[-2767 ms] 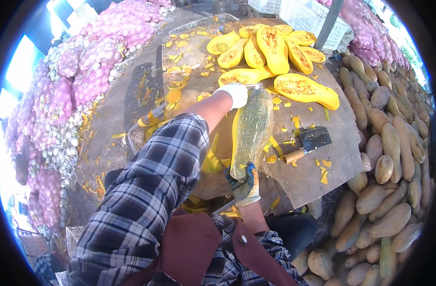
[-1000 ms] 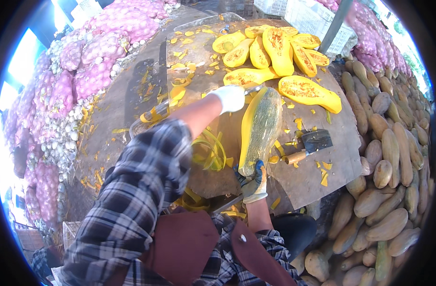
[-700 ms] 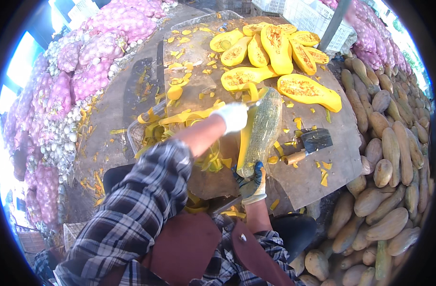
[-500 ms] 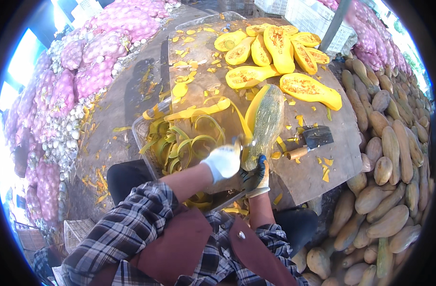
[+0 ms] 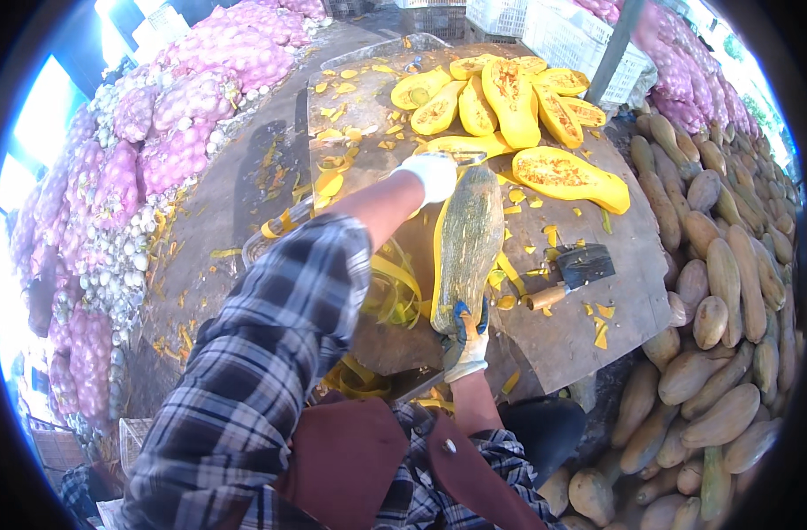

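Note:
A long green-skinned squash (image 5: 474, 230) lies on the brown board (image 5: 598, 327) before me, with a yellow peeled band down its left side. At its far end my left hand (image 5: 432, 174), in a white glove, is closed on a metal peeler (image 5: 468, 158). My right hand (image 5: 465, 344), in a white and dark-blue glove, grips the squash's near end, thumb on top. Curled peel strips (image 5: 390, 287) lie left of the squash, partly hidden by my left arm. Right of it rests a cleaver (image 5: 584, 265) with a wooden handle.
Halved yellow squash (image 5: 569, 179) are grouped at the board's far side. Unpeeled squash (image 5: 721, 274) are heaped on the right. Pink net sacks (image 5: 178, 132) line the left. White crates (image 5: 580, 44) and a grey post (image 5: 617, 53) stand at the back right.
My left hand has moved with the peeler from the squash's near end to its far end. The squash and my right hand have shifted slightly left and nearer.

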Demonstrator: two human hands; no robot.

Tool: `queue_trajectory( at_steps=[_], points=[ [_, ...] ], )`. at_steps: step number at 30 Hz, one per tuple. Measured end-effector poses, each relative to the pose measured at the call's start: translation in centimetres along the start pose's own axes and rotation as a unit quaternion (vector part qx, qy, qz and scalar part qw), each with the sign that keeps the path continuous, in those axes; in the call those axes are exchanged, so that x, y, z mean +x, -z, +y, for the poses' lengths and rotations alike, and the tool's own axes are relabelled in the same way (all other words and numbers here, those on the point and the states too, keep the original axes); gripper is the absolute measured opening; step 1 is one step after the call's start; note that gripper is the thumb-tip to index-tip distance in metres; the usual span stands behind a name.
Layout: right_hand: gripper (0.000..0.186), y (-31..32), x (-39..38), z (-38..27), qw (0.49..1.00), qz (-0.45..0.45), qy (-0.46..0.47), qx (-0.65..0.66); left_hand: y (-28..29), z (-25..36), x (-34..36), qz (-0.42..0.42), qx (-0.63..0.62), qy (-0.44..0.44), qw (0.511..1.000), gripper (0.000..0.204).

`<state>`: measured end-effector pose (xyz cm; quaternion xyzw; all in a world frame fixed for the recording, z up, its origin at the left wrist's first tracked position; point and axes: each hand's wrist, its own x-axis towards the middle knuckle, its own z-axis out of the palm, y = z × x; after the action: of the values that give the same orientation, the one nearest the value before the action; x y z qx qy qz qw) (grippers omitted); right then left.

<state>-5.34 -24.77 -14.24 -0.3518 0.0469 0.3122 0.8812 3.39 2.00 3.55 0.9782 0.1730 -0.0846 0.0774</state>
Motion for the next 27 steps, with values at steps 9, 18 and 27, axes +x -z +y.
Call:
queue_trajectory(
  at_steps=[9,18,27],
  points=[
    [0.074,-0.4,-0.3,-0.8,0.999,0.017,-0.039,0.002,-10.5,1.0,-6.4,0.049,-0.02,-0.067,0.996,0.033],
    [0.063,-0.1,0.0,-1.6,0.998,-0.004,-0.047,-0.035,-12.5,4.3,-24.9,-0.194,-0.165,-0.003,0.967,0.067],
    [0.056,-1.4,-0.1,-2.7,0.98,-0.069,-0.152,0.11,-3.8,0.8,-10.1,0.08,-0.157,0.011,0.984,0.051]
  ],
)
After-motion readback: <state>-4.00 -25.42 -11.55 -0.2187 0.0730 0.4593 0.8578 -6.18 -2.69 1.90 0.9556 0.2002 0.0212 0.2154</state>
